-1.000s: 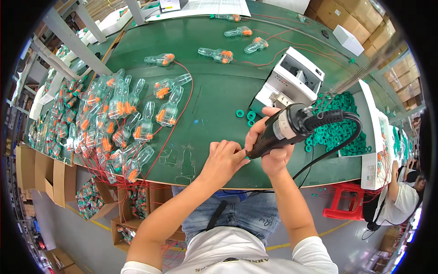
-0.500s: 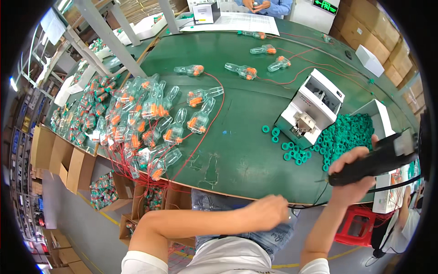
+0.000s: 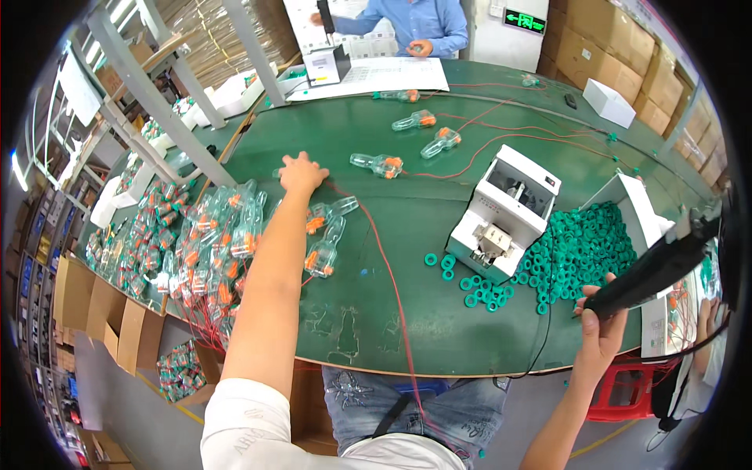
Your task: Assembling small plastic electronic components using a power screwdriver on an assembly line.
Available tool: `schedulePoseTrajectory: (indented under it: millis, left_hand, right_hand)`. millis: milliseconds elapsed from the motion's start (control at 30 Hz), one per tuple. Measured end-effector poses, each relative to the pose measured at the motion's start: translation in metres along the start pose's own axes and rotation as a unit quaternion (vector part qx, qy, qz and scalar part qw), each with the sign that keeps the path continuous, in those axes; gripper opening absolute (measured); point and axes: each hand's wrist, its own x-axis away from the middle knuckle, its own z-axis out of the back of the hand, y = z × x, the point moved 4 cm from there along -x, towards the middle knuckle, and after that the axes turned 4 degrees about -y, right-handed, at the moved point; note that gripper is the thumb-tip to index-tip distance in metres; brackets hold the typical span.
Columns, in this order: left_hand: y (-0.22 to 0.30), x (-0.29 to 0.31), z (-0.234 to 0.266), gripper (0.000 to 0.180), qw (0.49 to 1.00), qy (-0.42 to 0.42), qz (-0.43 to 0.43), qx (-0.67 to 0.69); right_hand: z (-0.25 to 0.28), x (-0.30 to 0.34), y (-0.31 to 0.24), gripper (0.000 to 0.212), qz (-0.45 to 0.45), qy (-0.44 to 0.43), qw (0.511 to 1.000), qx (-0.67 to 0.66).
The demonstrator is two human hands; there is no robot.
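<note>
My left hand point(image 3: 301, 172) reaches far over the green table, fingers spread over a clear bottle-shaped plastic casing that it mostly hides. From beside that hand a red wire point(image 3: 392, 286) runs down to my lap. In my right hand point(image 3: 599, 333), near the right table edge, is a black electric screwdriver point(image 3: 654, 270), tilted, its tip hidden by the fingers. More clear casings with orange parts point(image 3: 321, 257) lie beside my left forearm, heaped toward the left. A white screw feeder point(image 3: 505, 211) stands between my hands, next to a pile of green rings point(image 3: 591, 247).
Across the table point(image 3: 423, 313), a person in a blue shirt point(image 3: 427, 27) sits by another white machine point(image 3: 326, 64). Several wired casings point(image 3: 378, 164) lie mid-table. A white box point(image 3: 609, 102) stands far right. Cardboard boxes point(image 3: 117, 321) are at the left, a red stool point(image 3: 623, 392) at the right.
My left hand has gone from near my lap, closed, to the far left casing, fingers spread. The screwdriver has tilted more upright in my right hand. The view has shifted.
</note>
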Motion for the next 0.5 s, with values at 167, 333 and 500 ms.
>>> schedulePoseTrajectory:
  millis: [167,333,500]
  left_hand:
    - [-0.021,0.023,0.003,0.048,0.836,0.022,-0.038,0.547]
    - [0.03,0.192,0.044,0.022,0.317,-0.222,-0.09,0.918]
    - [0.041,0.311,0.038,0.051,0.42,-0.153,-0.111,0.887]
  right_hand:
    - [-0.007,-0.004,0.006,0.054,0.011,0.057,0.996,0.064]
    - [-0.087,0.033,-0.017,0.051,0.137,0.107,0.967,0.189]
    - [-0.221,0.109,-0.001,0.074,-0.232,-0.384,0.843,-0.297]
